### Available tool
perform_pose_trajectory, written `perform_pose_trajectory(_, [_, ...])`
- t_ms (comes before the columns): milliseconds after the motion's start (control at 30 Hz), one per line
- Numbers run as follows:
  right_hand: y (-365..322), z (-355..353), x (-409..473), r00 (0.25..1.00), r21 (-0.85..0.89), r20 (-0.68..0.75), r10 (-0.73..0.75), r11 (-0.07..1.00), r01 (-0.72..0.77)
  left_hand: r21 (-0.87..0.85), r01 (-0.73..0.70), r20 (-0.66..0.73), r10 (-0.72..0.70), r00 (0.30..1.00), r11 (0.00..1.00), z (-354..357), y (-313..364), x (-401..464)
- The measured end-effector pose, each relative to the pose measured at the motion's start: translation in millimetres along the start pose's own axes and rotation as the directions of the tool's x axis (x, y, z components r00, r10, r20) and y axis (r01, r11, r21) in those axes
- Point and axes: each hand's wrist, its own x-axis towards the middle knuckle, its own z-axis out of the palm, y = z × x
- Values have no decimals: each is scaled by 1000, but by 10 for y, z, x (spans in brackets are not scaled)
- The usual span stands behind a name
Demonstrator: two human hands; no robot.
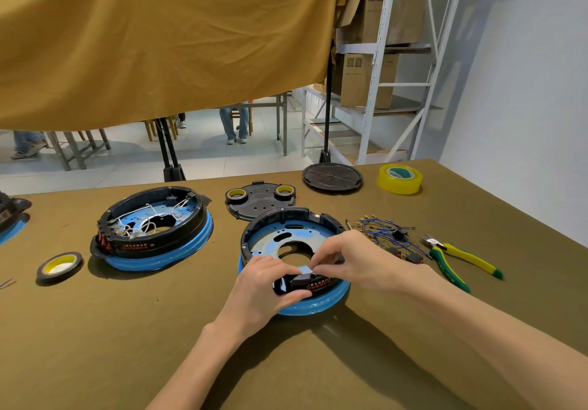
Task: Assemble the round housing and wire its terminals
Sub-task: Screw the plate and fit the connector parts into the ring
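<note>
A round black housing (286, 218) with a blue-filmed metal plate inside and a blue rim sits at the table's middle. My left hand (267, 285) curls round its near wall, thumb under the front edge. My right hand (343, 257) pinches a small grey-blue piece (306, 270) at the top of the black panel with red markings (318, 284) on that near wall. A bundle of blue wires with brass terminals (381, 228) lies just right of the housing.
A second housing (152, 228) with white wires fitted lies at left. Behind are a grey cover plate (259, 201) carrying two tape rolls, a black disc (332, 176) and yellow tape (400, 179). Yellow-green pliers (461, 258) lie at right, a black tape roll (59, 265) at left.
</note>
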Motion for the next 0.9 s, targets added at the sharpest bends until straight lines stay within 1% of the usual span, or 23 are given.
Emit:
perform_pose_trajectory(133, [-37, 33, 44, 996, -130, 83, -40, 990, 50, 3, 4, -1, -4, 1000, 1000, -3, 1, -1])
perform_pose_trajectory(233, [-76, 67, 78, 994, -187, 85, -68, 979, 83, 7, 11, -3, -11, 1000, 1000, 5, -5, -3])
perform_pose_trajectory(367, [-64, 84, 56, 997, -144, 26, -78, 986, 80, 15, 11, -1, -11, 1000, 1000, 12, -23, -9])
perform_pose_trajectory(567, [-4, 156, -63, 991, -56, -112, -76, 996, 70, 11, 5, -5, -4, 1000, 1000, 28, -41, -18])
perform_pose_trajectory(700, [57, 202, -154, 987, -47, -140, -81, 996, 75, 17, -2, -2, 2, 1000, 1000, 26, -49, -16])
perform_pose_trajectory(800, [95, 220, -198, 978, -157, -166, -124, 983, 98, 46, -18, -9, 18, 1000, 999, 53, -36, -34])
perform_pose_trajectory(867, [117, 226, -203, 974, -254, -155, -168, 959, 125, 88, -34, -23, 36, 999, 996, 88, 7, -44])
perform_pose_trajectory(900, [133, 224, -212, 973, -277, -144, -179, 952, 134, 100, -44, -29, 47, 998, 994, 107, 30, -50])
